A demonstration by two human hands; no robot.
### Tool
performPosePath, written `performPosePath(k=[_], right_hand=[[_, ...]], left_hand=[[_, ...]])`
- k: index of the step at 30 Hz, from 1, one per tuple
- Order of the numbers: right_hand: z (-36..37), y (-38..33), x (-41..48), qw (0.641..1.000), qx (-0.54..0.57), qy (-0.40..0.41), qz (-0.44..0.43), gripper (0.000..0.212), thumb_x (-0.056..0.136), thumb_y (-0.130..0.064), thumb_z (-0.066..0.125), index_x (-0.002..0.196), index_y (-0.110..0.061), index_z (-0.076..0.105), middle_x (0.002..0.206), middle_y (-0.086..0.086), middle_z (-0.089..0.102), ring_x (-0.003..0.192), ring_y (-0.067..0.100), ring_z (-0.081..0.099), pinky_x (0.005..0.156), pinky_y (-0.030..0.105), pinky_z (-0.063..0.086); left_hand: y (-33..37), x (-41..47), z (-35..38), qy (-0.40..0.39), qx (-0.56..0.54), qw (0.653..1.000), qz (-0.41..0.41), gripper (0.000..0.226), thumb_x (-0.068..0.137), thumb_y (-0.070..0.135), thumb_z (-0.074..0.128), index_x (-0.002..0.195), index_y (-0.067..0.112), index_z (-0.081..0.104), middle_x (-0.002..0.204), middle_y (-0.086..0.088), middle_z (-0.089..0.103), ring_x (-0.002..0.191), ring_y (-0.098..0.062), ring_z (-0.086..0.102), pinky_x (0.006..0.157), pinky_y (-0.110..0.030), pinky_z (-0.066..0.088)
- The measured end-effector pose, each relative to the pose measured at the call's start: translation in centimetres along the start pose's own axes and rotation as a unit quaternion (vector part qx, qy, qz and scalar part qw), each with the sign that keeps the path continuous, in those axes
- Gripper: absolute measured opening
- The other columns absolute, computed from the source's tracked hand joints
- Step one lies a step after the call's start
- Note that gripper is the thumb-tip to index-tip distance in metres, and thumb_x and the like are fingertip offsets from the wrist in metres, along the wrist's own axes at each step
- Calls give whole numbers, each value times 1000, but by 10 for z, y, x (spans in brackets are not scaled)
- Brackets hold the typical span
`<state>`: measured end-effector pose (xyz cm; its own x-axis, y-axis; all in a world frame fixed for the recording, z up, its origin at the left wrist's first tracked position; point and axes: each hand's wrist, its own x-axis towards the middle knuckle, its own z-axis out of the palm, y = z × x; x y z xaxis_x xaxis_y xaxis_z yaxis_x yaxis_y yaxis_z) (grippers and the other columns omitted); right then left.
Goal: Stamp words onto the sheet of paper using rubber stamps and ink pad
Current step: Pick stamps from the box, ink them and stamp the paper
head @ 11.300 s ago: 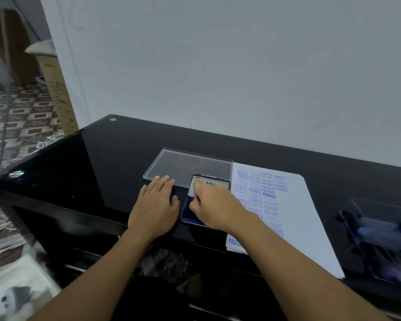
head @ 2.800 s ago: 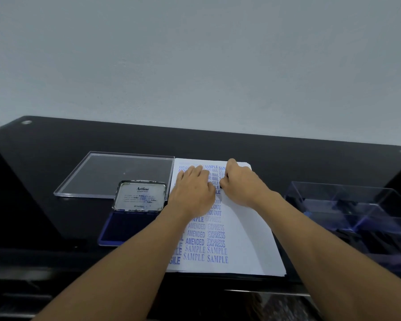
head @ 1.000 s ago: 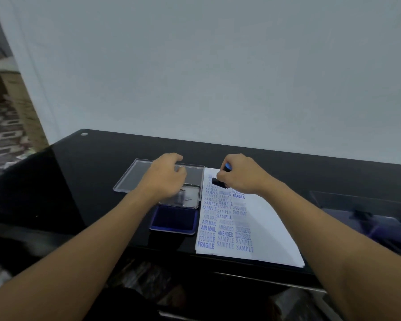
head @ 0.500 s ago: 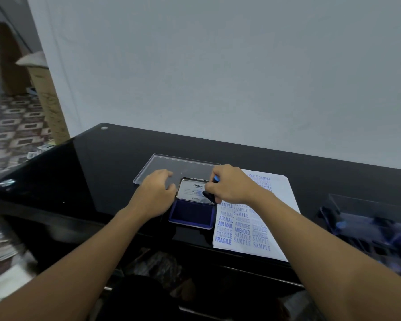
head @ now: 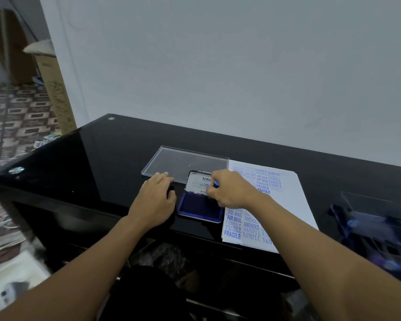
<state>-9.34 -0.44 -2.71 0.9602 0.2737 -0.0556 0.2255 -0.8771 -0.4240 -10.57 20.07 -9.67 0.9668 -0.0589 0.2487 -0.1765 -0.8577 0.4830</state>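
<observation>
Stamp (head: 215, 183) is in my right hand (head: 227, 192), fingers curled round it, only the blue top and a bit of dark body showing. It's down over the 3 o'clock end of the ink pad (head: 198, 210). Can't tell if the face is touching the felt, since the hand hides it, and the stamp's long axis is hidden too.

Pad tray runs 9-to-3 w/ dark blue felt inside. Its lid (head: 196, 183) is hinged back at 12 o'clock, label up.

What the next move turns on, imo: the sheet of paper (head: 292, 205) lies at 3 o'clock from the pad, its edge just beside the pad's right side, long axis approx 12-to-6. So it's a short carry to the right, and the right hand is the nearer one by far. Blue words fill the sheet's 9 o'clock half in columns, while the 3 o'clock half is bare, so I'd aim there.

Left hand (head: 154, 200) lies flat on the desk (head: 102, 158) at 9 o'clock of the pad, fingers straight, holding nothing, thumb near the tray's edge.

A clear flat lid (head: 185, 162) sits at 11 o'clock of the pad. Well apart at 3 o'clock is a clear box (head: 368, 212) w/ blue and dark bits inside, prob more stamps, but it's too blurred to say
</observation>
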Motion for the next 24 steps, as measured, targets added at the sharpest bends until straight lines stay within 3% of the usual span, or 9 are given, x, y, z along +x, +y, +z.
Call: performPosePath(k=[9, 15, 20, 24], right_hand=[[10, -3, -4, 999, -35, 20, -7, 14, 96, -23, 50, 93, -9, 55, 94, 11, 63, 81, 31, 64, 67, 39, 52], [19, -4, -5, 998, -59, 28, -11, 19, 97, -20, 43, 79, -19, 37, 85, 7, 55, 74, 26, 52, 63, 33, 39], [24, -6, -8, 997, -68, 37, -8, 25, 98, -21, 41, 75, -22, 31, 85, 9, 56, 74, 28, 53, 61, 35, 40], [26, -8, -9, 997, -59, 41, 0, 17, 97, -22, 42, 82, -20, 35, 89, 12, 61, 77, 31, 58, 64, 39, 48]], left_hand=[[-5, -2, 6, 4, 25, 1000, 2, 48, 101, 27, 42, 148, 15, 41, 160, -1, 29, 150, -17, 14, 123, -35, 14], [-5, -2, 8, 8, 41, 999, 2, 53, 101, 29, 39, 153, 16, 32, 160, 0, 28, 150, -17, 14, 123, -34, 14], [-7, -2, 11, 2, 65, 998, 7, 56, 102, 30, 36, 155, 15, 26, 161, -1, 25, 151, -18, 14, 123, -35, 13], [-7, -2, 12, 1, 76, 997, 8, 56, 102, 31, 35, 155, 15, 27, 162, -2, 24, 151, -18, 14, 123, -35, 13]])
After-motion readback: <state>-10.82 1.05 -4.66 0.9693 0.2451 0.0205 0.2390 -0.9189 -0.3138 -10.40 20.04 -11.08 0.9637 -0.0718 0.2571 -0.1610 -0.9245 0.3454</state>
